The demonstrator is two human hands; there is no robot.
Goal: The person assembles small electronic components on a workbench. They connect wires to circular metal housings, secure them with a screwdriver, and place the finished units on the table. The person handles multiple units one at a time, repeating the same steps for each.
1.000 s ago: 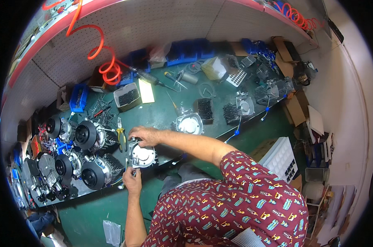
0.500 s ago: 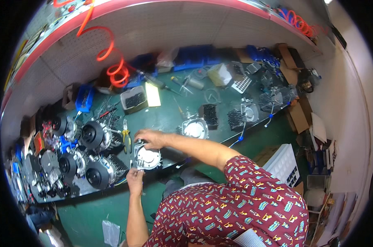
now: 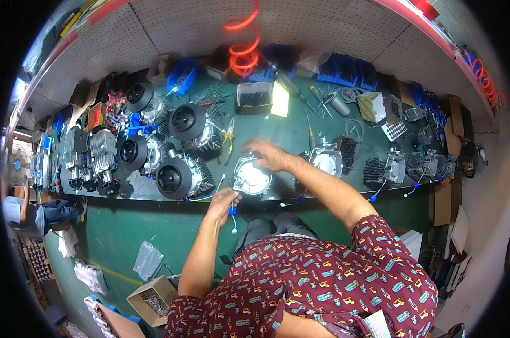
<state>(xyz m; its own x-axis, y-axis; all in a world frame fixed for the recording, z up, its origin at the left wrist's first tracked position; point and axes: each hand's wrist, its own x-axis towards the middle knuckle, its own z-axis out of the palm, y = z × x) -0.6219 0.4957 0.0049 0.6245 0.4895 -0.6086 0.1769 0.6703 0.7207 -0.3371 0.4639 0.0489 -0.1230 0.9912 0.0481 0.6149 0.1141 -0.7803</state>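
A round silvery metal housing [image 3: 255,177] lies at the bench's front edge, its pale disc face up. My right hand [image 3: 269,155] rests over its upper rim, fingers curled down onto it. At its lower left rim my left hand [image 3: 223,204] is closed in a pinch; what sits between the fingertips is hidden. Just beside those fingertips hangs a short cable [image 3: 233,219] with a blue round piece and a white plug. Yellow-handled pliers [image 3: 228,143] lie left of the housing. A similar housing [image 3: 326,162] stands to the right, against a box of dark screws [image 3: 347,151].
Several motor units with black fan wheels [image 3: 173,178] crowd the left of the green bench. Behind are a screw tin [image 3: 254,97], a yellow paper [image 3: 280,100] and a screwdriver [image 3: 311,130]. An orange coiled hose [image 3: 245,56] hangs above. Another person [image 3: 27,211] is at far left.
My view has swung left, so the bench sits farther right in the picture and the other person shows. Both hands remain at the housing; the hanging cable now shows below my left hand.
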